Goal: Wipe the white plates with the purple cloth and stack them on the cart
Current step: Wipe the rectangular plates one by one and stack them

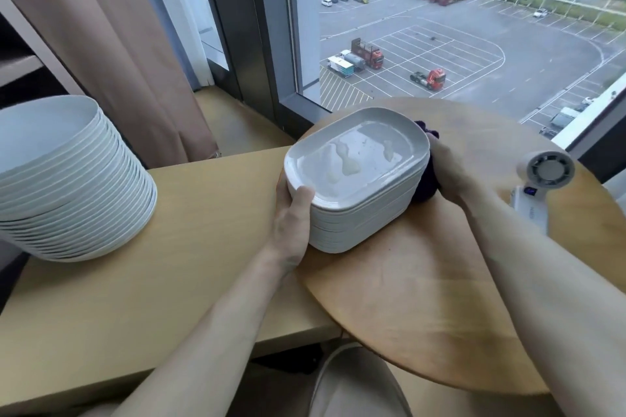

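Item count, as seen from my position

Two stacks of white plates: round stack [67, 179], rectangular stack [355, 179]. One purple cloth [427, 179]. One white handheld fan [542, 179]. Exact plate totals unclear.

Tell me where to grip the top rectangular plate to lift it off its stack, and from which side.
Grip the top plate by its raised rim at the near-left short end, thumb over, fingers under, where the left hand sits. The rim overhangs the stack there; the right hand with the purple cloth crowds the far side.
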`<state>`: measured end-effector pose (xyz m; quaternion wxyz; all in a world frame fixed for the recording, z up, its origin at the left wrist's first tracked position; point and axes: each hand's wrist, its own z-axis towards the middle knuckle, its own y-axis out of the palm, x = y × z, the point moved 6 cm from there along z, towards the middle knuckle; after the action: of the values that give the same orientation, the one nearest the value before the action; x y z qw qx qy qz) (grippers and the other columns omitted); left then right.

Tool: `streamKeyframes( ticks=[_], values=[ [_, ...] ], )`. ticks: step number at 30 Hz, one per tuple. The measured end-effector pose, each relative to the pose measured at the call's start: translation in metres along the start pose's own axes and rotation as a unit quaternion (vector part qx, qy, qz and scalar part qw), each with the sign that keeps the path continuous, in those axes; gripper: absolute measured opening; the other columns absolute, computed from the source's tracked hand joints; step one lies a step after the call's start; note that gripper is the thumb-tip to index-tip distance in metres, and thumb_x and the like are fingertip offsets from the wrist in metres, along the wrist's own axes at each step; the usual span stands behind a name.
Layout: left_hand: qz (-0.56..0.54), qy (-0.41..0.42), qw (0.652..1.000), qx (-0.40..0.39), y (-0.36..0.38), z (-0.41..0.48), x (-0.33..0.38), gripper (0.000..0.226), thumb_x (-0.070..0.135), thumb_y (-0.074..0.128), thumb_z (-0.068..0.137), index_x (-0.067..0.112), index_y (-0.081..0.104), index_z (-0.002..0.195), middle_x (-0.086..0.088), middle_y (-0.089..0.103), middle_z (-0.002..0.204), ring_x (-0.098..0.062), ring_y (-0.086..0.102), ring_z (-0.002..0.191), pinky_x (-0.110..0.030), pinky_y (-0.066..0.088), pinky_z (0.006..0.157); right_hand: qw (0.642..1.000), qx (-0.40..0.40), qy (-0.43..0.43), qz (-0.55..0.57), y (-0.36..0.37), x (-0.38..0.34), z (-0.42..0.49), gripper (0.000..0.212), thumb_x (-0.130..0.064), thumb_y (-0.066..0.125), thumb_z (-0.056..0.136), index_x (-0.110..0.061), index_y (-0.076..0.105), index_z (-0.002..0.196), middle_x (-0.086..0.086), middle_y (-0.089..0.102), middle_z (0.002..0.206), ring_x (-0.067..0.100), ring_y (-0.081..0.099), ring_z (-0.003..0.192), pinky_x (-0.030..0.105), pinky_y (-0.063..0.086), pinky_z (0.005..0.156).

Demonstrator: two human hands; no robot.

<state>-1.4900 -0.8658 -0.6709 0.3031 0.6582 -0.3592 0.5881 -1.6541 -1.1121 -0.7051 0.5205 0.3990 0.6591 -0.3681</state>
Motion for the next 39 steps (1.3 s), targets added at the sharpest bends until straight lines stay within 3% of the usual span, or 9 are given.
streamKeyframes(
  ticks=[4,8,11,16,20,25,30,34,39],
  values=[
    [0.0,-0.048,0.999,-0.015,-0.021,-0.021,-0.014,0.079,0.07,0.049,0.069,0.041,0.042,0.142,0.014,0.057,0.137,-0.01,0.055,0.126,-0.045,0.048,0.106,0.999,-0.019,0.006,-0.036,0.008,0.011,-0.015,0.025,-0.049,0.062,0.066,-0.028,0.055,0.055,-0.009,0.053,0.065,0.013,0.052,0.069,0.037,0.039,0.075],
    [-0.019,-0.097,0.995,-0.023,-0.051,-0.043,-0.021,0.061,0.073,0.053,0.07,0.053,0.051,0.128,0.024,0.063,0.121,-0.009,0.062,0.112,-0.033,0.06,0.072,0.997,-0.013,0.008,-0.082,0.023,0.015,-0.042,0.028,-0.055,0.065,0.073,-0.03,0.064,0.061,-0.008,0.061,0.077,0.017,0.055,0.083,0.037,0.043,0.082],
    [-0.067,-0.131,0.989,-0.014,-0.069,-0.058,-0.029,0.054,0.066,0.053,0.077,0.049,0.056,0.128,0.016,0.064,0.125,-0.023,0.057,0.117,-0.047,0.061,0.076,0.996,-0.017,0.004,-0.093,0.041,0.017,-0.066,0.025,-0.055,0.065,0.073,-0.031,0.069,0.064,-0.009,0.065,0.08,0.016,0.058,0.084,0.035,0.046,0.082],
    [-0.117,-0.146,0.982,0.002,-0.094,-0.075,-0.034,0.043,0.062,0.051,0.076,0.041,0.072,0.108,0.012,0.075,0.103,-0.027,0.06,0.108,-0.054,0.06,0.076,0.995,-0.042,0.023,-0.085,0.066,0.018,-0.1,0.024,-0.052,0.065,0.074,-0.03,0.072,0.07,-0.012,0.07,0.079,0.016,0.063,0.085,0.033,0.049,0.081],
    [-0.129,-0.151,0.98,0.006,-0.118,-0.086,-0.039,0.053,0.057,0.048,0.073,0.031,0.072,0.112,0.005,0.075,0.099,-0.026,0.061,0.096,-0.045,0.057,0.063,0.992,-0.104,0.047,-0.057,0.09,0.021,-0.123,0.019,-0.042,0.064,0.081,-0.025,0.071,0.076,0.0,0.071,0.087,0.02,0.066,0.087,0.037,0.049,0.084],
    [-0.158,-0.164,0.973,0.031,-0.154,-0.101,-0.057,0.06,0.053,0.045,0.07,0.023,0.072,0.114,-0.009,0.074,0.113,-0.029,0.059,0.097,-0.049,0.051,0.076,0.983,-0.147,0.082,-0.074,0.124,0.024,-0.148,0.028,-0.04,0.059,0.083,-0.019,0.056,0.101,0.012,0.056,0.098,0.027,0.053,0.09,0.043,0.039,0.086],
    [-0.213,-0.153,0.964,0.037,-0.192,-0.121,-0.073,0.053,0.047,0.045,0.072,0.027,0.073,0.111,-0.008,0.074,0.112,-0.027,0.064,0.091,-0.04,0.05,0.069,0.977,-0.164,0.074,-0.118,0.173,0.019,-0.166,0.028,-0.042,0.061,0.075,-0.015,0.055,0.08,0.009,0.059,0.081,0.023,0.055,0.076,0.037,0.043,0.073],
    [-0.228,-0.144,0.961,0.063,-0.226,-0.132,-0.079,0.051,0.045,0.045,0.072,0.028,0.072,0.112,-0.009,0.073,0.114,-0.028,0.066,0.094,-0.05,0.044,0.078,0.976,-0.176,0.059,-0.117,0.212,0.024,-0.173,0.025,-0.041,0.061,0.074,-0.017,0.057,0.078,0.006,0.06,0.073,0.022,0.057,0.067,0.03,0.049,0.056],
    [-0.205,-0.137,0.967,0.065,-0.268,-0.13,-0.074,0.041,0.04,0.043,0.076,0.031,0.077,0.096,-0.006,0.074,0.103,-0.022,0.07,0.082,-0.035,0.052,0.061,0.98,-0.17,0.08,-0.069,0.25,0.043,-0.182,0.029,-0.045,0.064,0.063,-0.019,0.062,0.076,0.003,0.064,0.073,0.02,0.061,0.067,0.034,0.051,0.065]
  ],
)
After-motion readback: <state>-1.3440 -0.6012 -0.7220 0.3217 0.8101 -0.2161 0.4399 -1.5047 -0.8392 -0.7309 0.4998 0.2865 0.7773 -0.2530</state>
